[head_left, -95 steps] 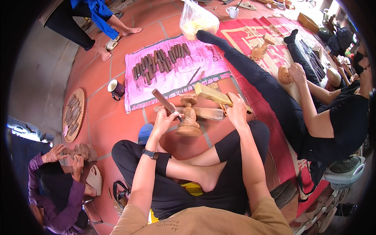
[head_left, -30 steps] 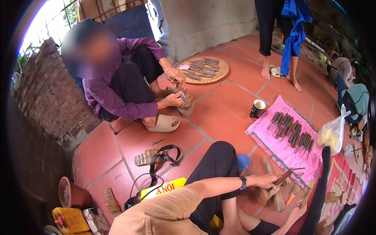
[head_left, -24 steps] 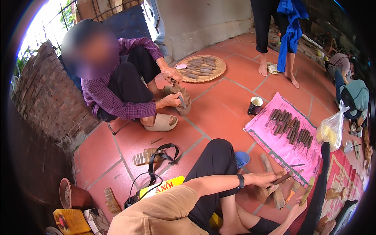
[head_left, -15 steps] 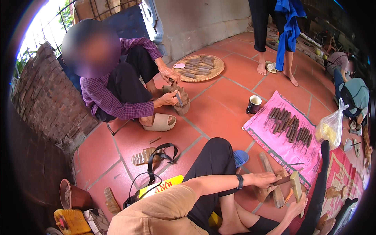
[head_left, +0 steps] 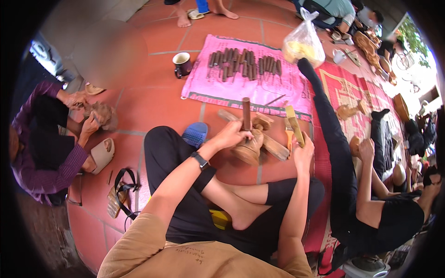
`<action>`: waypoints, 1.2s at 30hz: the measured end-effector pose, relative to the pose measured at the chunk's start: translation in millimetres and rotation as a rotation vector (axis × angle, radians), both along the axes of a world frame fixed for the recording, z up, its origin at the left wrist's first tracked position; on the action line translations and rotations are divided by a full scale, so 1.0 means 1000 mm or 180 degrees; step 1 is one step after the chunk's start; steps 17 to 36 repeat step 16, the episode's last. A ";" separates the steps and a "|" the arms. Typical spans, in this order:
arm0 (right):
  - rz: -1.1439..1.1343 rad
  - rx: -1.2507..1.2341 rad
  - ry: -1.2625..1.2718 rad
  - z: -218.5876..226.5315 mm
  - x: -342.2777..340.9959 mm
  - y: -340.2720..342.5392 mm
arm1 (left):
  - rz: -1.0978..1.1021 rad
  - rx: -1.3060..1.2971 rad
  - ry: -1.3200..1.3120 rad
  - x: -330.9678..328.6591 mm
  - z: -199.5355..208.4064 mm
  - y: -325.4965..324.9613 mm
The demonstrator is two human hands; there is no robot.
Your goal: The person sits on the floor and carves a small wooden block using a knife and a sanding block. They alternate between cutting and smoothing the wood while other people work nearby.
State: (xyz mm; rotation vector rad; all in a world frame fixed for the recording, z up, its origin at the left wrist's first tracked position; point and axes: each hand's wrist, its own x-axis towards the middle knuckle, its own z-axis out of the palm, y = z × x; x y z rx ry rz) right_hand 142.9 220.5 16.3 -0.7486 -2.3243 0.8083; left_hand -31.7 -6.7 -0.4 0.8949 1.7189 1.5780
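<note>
Pink mat [head_left: 241,88] now ahead, mallet [head_left: 295,125] raised.

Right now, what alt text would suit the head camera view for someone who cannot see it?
A person seated on red floor tiles holds a dark chisel upright in the left hand over a carved wooden piece, the right hand gripping a flat wooden mallet.

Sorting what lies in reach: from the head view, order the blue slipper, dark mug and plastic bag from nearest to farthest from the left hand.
1. Blue slipper, just left of the left hand.
2. Dark mug, up-left on the tiles.
3. Plastic bag, far up-right past the pink sheet.
</note>
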 end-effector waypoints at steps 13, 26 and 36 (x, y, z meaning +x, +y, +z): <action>-0.0197 -0.0100 -0.0049 -0.002 0.007 -0.001 | -0.0170 -0.0512 0.0805 0.008 0.003 -0.004; -0.0127 -0.0270 -0.0308 -0.011 0.006 0.008 | -0.0220 -0.0425 0.0696 0.008 0.002 -0.003; -0.0127 -0.0270 -0.0308 -0.011 0.006 0.008 | -0.0220 -0.0425 0.0696 0.008 0.002 -0.003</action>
